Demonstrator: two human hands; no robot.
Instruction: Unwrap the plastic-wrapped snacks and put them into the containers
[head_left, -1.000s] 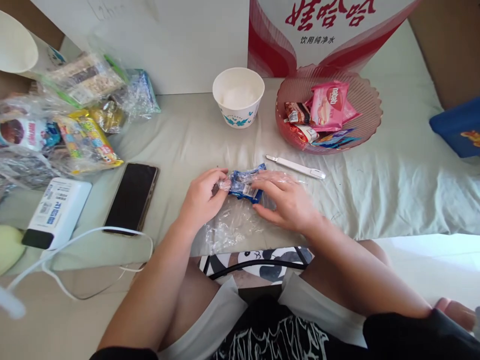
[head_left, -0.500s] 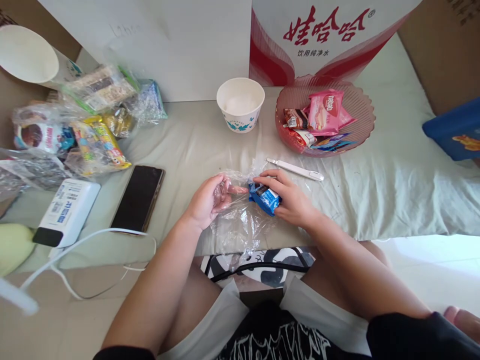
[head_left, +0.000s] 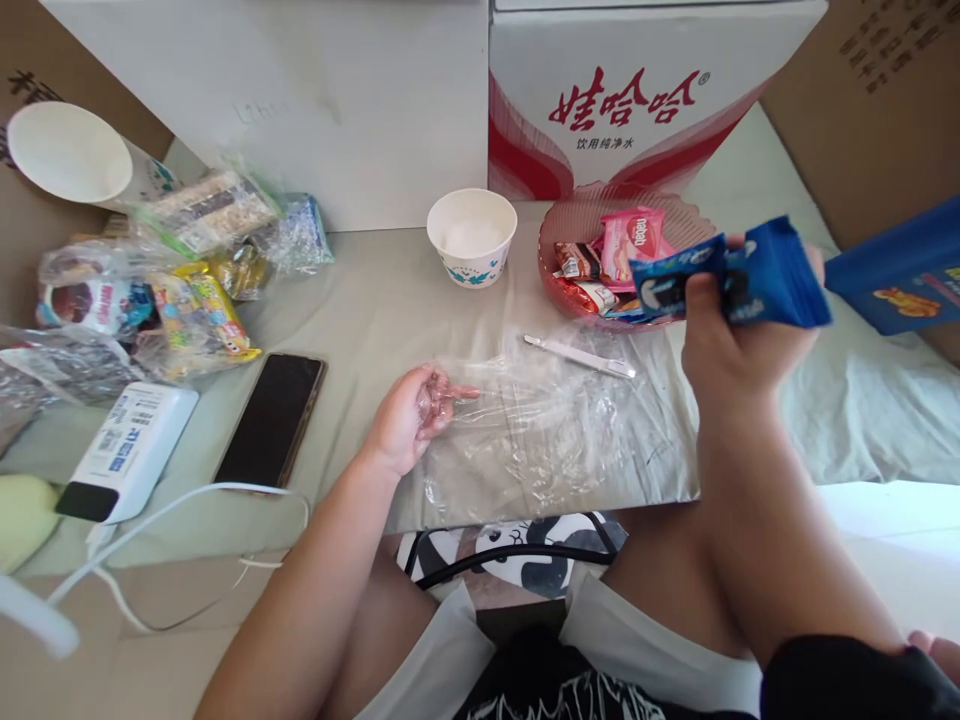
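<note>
My right hand is raised at the right, its fingers wrapped round blue snack packets, which look like two side by side. Behind them stands a pink scalloped bowl with pink, red and blue wrapped snacks in it, partly covered by the packets. My left hand rests at the middle of the cloth, fingers curled on the edge of a clear plastic bag. That bag lies spread and crinkled to its right. A slim white cutter lies at the bag's far side.
A white paper bowl stands in front of the boxes. At the left lie a black phone, a white power bank with a cable, bagged snacks and a tipped paper tub. A blue box is at the right.
My right hand has lifted the blue packets off the plastic bag and carried them right, near the pink bowl. My left hand stays on the bag, which now lies flatter. The view has tilted up slightly.
</note>
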